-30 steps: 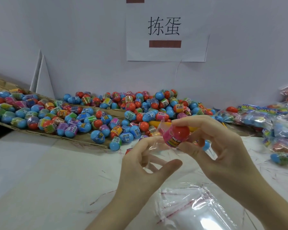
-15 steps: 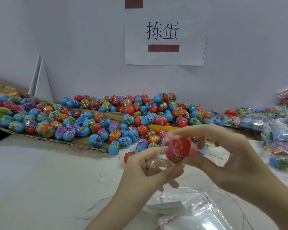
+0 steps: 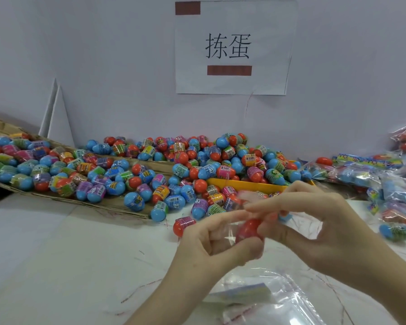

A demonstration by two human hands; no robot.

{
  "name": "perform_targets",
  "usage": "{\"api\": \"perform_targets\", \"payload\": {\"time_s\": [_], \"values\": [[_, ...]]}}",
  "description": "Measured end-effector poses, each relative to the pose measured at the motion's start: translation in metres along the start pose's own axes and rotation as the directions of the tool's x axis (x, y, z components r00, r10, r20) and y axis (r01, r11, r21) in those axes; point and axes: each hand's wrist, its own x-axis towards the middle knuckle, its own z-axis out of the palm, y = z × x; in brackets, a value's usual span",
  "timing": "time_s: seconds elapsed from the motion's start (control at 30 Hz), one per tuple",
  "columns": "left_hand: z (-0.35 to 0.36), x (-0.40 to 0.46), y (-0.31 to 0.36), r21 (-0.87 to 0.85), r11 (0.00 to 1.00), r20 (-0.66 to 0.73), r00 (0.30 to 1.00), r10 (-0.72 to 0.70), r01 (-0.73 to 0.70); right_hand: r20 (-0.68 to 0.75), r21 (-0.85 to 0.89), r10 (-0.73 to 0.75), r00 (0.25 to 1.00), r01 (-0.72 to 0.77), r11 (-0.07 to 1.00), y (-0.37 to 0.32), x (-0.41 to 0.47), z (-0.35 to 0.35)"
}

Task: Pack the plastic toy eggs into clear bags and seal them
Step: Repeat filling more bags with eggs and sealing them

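- Clear film nearest us: a stack of spare bags (image 3: pixel 279 308) lies below the grip, towards the wearer, flat on the white table (image 3: pixel 56 254).
- At the grip itself, the left hand (image 3: pixel 211 245) pinches the clear bag (image 3: pixel 298 227) at its mouth, fingers curled on the film, and the right hand (image 3: pixel 314 228) curls round the red egg (image 3: pixel 250 231), pushing it in.
- That egg sits between both hands, partly inside the film, I'd say; motion blur hides how deep.
- Handling call: hard, light, slick shell, so hold it round the middle; the bag is limp and slippery, best pinched at the lip.
- Its long axis looks roughly upright, tilted a little, rounded red end up towards the fingertips; blur makes that a guess.
- Beyond the grip, a pile of loose eggs (image 3: pixel 174 174) spreads over cardboard (image 3: pixel 117 205) and a yellow tray (image 3: pixel 244 184).
- Off to the right of the grip, filled bags (image 3: pixel 389 184) heap up.
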Motion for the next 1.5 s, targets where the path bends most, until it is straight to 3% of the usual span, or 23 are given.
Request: {"api": "perform_targets", "payload": {"time_s": [0.17, 0.37, 0.5, 0.73, 1.0, 1.07, 1.13, 1.17, 1.2, 1.23, 1.3, 1.37, 1.43, 1.5], "values": [[0.0, 0.001, 0.0, -0.11, 0.992, 0.062, 0.997, -0.049, 0.056, 0.097, 0.026, 0.067, 0.993, -0.07, 0.997, 0.004, -0.002, 0.001], [-0.002, 0.004, -0.002, -0.144, 0.985, -0.008, 0.995, -0.096, 0.094, 0.167, 0.076, 0.076, 0.983, -0.089, 0.993, 0.009, -0.002, 0.0], [-0.003, 0.003, -0.002, -0.133, 0.988, 0.022, 0.997, -0.078, 0.08, 0.253, -0.068, 0.067, 0.965, -0.051, 0.996, 0.001, -0.002, 0.0], [-0.009, 0.005, -0.011, -0.128, 0.975, 0.119, 0.979, -0.164, 0.179, 0.029, -0.208, 0.012, 1.0, -0.006, 0.978, 0.007, 0.002, 0.007], [-0.009, 0.005, -0.016, -0.103, 0.966, 0.2, 0.956, -0.213, 0.237, 0.314, -0.35, 0.101, 0.944, 0.017, 0.937, 0.017, 0.001, 0.01], [-0.009, 0.006, -0.019, -0.128, 0.955, 0.182, 0.953, -0.243, 0.268, 0.212, -0.155, 0.069, 0.975, -0.036, 0.987, 0.02, 0.004, 0.007], [-0.009, 0.008, -0.022, -0.156, 0.946, 0.137, 0.955, -0.264, 0.284, -0.167, 0.165, 0.149, 0.975, -0.122, 0.979, 0.027, 0.014, 0.0], [-0.009, 0.01, -0.024, -0.154, 0.946, 0.112, 0.956, -0.27, 0.285, -0.321, 0.277, 0.259, 0.911, -0.171, 0.945, 0.038, 0.021, -0.003], [-0.009, 0.011, -0.026, -0.155, 0.946, 0.09, 0.958, -0.273, 0.285, -0.393, 0.264, 0.339, 0.855, -0.248, 0.932, 0.046, 0.028, -0.003], [-0.01, 0.012, -0.028, -0.163, 0.945, 0.073, 0.958, -0.276, 0.285, -0.375, 0.151, 0.38, 0.846, -0.348, 0.925, 0.055, 0.036, 0.0], [-0.011, 0.013, -0.03, -0.188, 0.94, 0.058, 0.959, -0.277, 0.283, -0.184, -0.189, 0.45, 0.874, -0.481, 0.856, 0.07, 0.042, 0.011], [-0.012, 0.013, -0.031, -0.192, 0.939, 0.06, 0.959, -0.278, 0.284, -0.042, -0.46, 0.506, 0.861, -0.467, 0.755, 0.084, 0.042, 0.028], [-0.013, 0.014, -0.032, -0.198, 0.939, 0.062, 0.96, -0.275, 0.282, -0.078, -0.551, 0.491, 0.868, -0.448, 0.704, 0.093, 0.041, 0.038], [-0.014, 0.014, -0.032, -0.206, 0.941, 0.045, 0.963, -0.264, 0.268, -0.141, -0.517, 0.461, 0.876, -0.462, 0.721, 0.1, 0.039, 0.042]]}}
